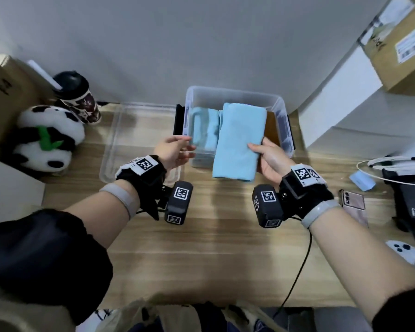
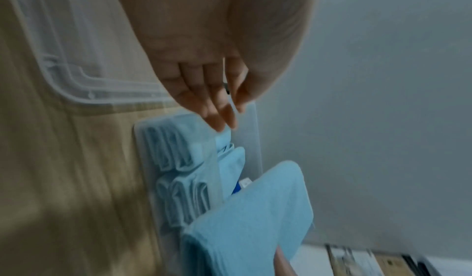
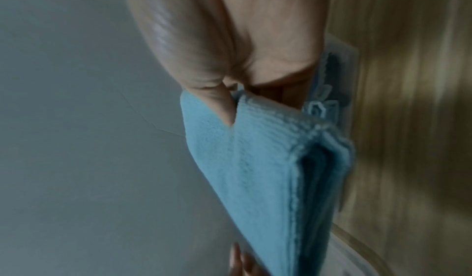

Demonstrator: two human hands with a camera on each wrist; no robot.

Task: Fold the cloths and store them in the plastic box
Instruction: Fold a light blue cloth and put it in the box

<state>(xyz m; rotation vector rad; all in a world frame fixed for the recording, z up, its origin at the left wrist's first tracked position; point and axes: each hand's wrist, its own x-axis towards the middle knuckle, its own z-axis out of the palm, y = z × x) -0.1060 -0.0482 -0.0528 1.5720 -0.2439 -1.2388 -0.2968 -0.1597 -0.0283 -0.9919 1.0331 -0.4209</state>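
Note:
A folded light-blue cloth (image 1: pixel 237 142) hangs over the near wall of the clear plastic box (image 1: pixel 235 92), its far end above the box. My right hand (image 1: pixel 267 159) pinches its right edge, thumb on top; the right wrist view shows the thumb pressed into the cloth (image 3: pixel 255 169). Folded blue cloths (image 1: pixel 205 130) lie in the box's left part, also seen through the box wall (image 2: pixel 178 179) in the left wrist view. My left hand (image 1: pixel 175 150) hovers at the box's near left corner, fingers (image 2: pixel 214 106) straight and holding nothing, apart from the held cloth (image 2: pixel 250 219).
The box's clear lid (image 1: pixel 130 140) lies flat on the wooden table left of the box. A panda toy (image 1: pixel 46 137) and a dark cup (image 1: pixel 78 99) stand further left. Cardboard boxes (image 1: pixel 403 44), cables, a phone (image 1: pixel 353 200) and black devices crowd the right side.

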